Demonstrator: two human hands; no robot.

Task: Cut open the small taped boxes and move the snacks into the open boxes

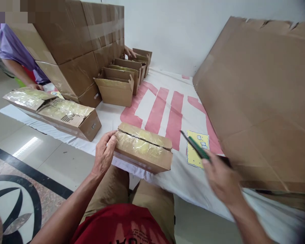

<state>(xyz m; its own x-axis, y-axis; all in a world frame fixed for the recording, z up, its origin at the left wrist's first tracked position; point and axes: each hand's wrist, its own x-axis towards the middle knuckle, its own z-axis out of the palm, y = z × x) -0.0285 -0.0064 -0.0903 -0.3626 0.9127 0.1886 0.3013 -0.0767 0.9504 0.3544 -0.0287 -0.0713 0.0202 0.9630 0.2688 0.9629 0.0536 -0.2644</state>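
My left hand (104, 152) grips the left end of a small taped cardboard box (144, 147) that rests on a white sheet with red stripes (167, 112). A dark slit runs along the box's taped top seam. To the right of the box, my right hand (221, 179), blurred by motion, holds a green utility knife (197, 147) with the blade pointing up and left. The knife is clear of the box.
A long taped box (53, 112) lies at the left, with another person's hand (35, 86) on its far end. Stacked large cartons (73, 51) stand behind it. A row of open small boxes (117, 88) runs to the wall. A big flat cardboard sheet (259, 101) leans at the right.
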